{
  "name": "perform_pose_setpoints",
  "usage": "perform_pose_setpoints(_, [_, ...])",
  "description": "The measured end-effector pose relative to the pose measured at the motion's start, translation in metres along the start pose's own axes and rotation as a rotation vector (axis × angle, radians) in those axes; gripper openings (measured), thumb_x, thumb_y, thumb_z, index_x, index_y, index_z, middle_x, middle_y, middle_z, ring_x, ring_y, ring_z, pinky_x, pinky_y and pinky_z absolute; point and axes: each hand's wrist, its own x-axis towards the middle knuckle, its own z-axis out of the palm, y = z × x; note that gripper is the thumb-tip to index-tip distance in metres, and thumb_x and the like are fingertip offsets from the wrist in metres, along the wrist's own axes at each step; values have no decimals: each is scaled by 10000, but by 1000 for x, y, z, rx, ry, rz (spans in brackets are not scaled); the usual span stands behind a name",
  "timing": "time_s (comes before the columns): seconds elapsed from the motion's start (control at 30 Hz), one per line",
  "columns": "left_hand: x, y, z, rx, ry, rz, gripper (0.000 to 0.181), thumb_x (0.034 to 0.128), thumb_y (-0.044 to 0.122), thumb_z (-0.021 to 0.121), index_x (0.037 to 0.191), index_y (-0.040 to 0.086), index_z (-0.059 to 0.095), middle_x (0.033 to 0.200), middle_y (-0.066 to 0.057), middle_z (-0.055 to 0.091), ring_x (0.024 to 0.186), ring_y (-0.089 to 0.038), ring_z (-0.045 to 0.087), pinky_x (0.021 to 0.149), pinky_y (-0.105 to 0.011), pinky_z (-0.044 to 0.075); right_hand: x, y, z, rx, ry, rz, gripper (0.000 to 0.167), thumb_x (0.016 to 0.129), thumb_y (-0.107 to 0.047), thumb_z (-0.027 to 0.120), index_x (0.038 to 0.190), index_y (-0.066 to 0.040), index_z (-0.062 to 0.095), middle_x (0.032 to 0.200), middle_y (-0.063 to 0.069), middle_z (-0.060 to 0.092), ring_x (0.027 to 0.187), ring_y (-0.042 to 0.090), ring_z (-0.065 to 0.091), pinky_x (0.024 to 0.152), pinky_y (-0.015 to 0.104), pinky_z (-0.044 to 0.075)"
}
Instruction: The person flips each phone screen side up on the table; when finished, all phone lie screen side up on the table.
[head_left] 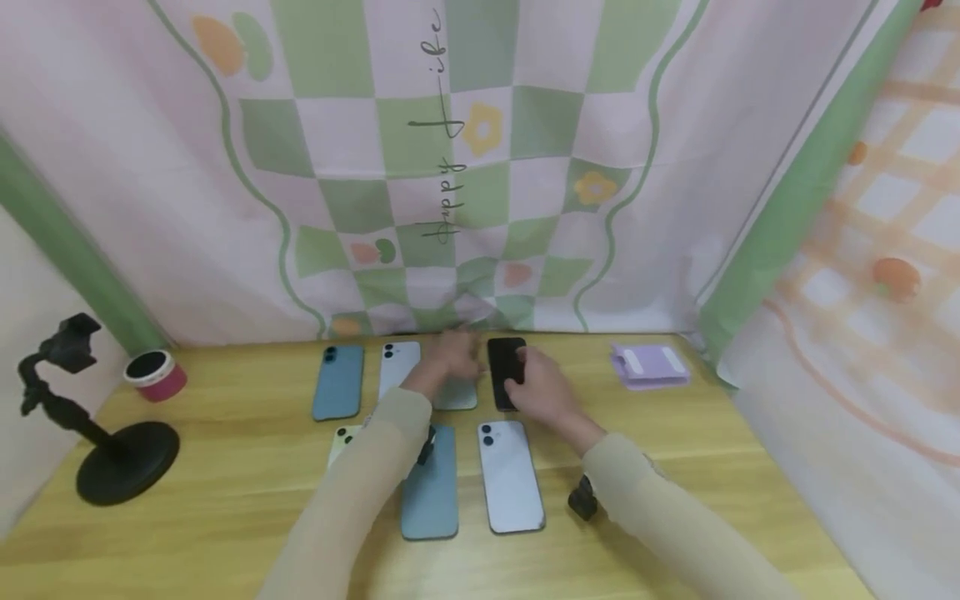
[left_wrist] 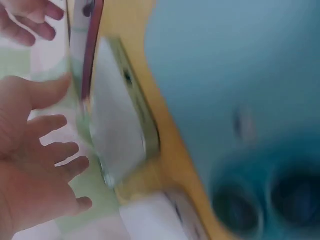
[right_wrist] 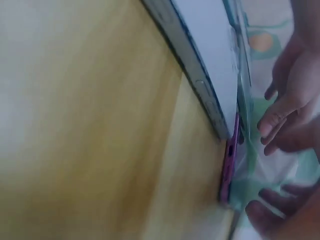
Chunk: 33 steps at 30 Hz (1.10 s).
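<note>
Fingers (left_wrist: 63, 149) of left hand (head_left: 456, 354) spread, empty, above pale phone (head_left: 462, 398); those of right hand (head_left: 547, 389) parted, empty, over black phone (head_left: 501, 367).

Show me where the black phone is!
In the head view, the black smartphone lies just right of centre near the patterned cloth, behind the front white smartphone, with the right hand hiding part of its right edge.

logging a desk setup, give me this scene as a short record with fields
surface: wooden table
back row, left to right: blue phone, back white phone, pale phone, dark-faced phone
front row, left to right: pale yellow phone partly behind left sleeve, teal phone, front white phone
left hand: fingers spread, above pale phone
right hand: over dark-faced phone, touch unclear
far left: pink tub, black stand
right: lilac packet
</note>
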Motion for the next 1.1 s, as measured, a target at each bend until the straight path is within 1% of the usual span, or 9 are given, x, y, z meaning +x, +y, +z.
perform_pose_setpoints(0.1, [2,-14,-3,26,10,-45,638,921,270,730,1523,230,519,1616,-62,476,1444,-372,494,1259,-670,280,2,-8,5,-98,-45,-197,538,955,-136,669,1439,52,527,1454,264,592,1351,426,578,1164,552,481])
perform_pose_setpoints(0.2, [-1,-28,-7,-51,-13,-81,707,897,211,740,1555,256,484,1643,-40,463,1473,-374,471,1286,-674,211,4,-16,11,-161,-99,-367,454,934,-87,693,1359,45,607,1433,252,618,1348,425,581,1162,543,485])
perform_pose_setpoints(0.27, [-4,-36,-9,-110,-35,-86,722,897,188,740,1565,244,470,1631,-42,484,1470,-371,477,1296,-657,203,5,-22,14,-194,-143,-431,416,924,-92,716,1318,22,648,1435,249,622,1354,427,579,1165,546,481])
perform_pose_setpoints(0.33, [-7,-41,-12,-156,-52,-77,731,894,172,745,1568,231,467,1613,-45,510,1443,-359,509,1280,-622,281,6,-26,18,-223,-172,-470,402,920,-110,737,1297,7,668,1442,255,616,1367,428,574,1173,549,473])
perform_pose_setpoints(0.5, [-9,-48,-16,-202,-79,-54,747,891,166,764,1571,222,461,1620,-62,495,1480,-371,464,1261,-590,335,12,-28,26,-258,-252,-465,438,922,-154,764,1328,-20,671,1491,247,585,1419,419,542,1208,533,443])
perform_pose_setpoints(0.6, [-9,-49,-17,-199,-69,-60,738,878,178,781,1554,214,486,1605,-76,511,1486,-385,452,1267,-591,323,14,-28,28,-283,-280,-462,443,928,-172,765,1336,-27,672,1510,242,571,1426,426,534,1213,535,436])
perform_pose_setpoints(0.73, [-9,-51,-19,-220,-43,-64,730,851,143,786,1529,174,517,1574,-105,540,1448,-387,494,1236,-563,388,15,-30,29,-296,-286,-456,431,942,-178,750,1344,-45,671,1527,230,558,1442,423,518,1226,536,421])
perform_pose_setpoints(1.0, [-5,-60,-20,-320,12,-3,686,779,-34,590,1461,33,558,1502,-193,585,1387,-382,555,1188,-501,466,13,-39,33,-309,-320,-413,511,941,-121,741,1426,-47,600,1565,218,520,1459,395,504,1214,504,446])
perform_pose_setpoints(1.1, [-6,-60,-20,-395,26,-11,704,769,-49,571,1467,30,541,1509,-194,572,1396,-388,544,1185,-511,466,13,-42,34,-353,-342,-405,560,953,-126,726,1481,-60,551,1597,222,477,1469,396,491,1200,497,463])
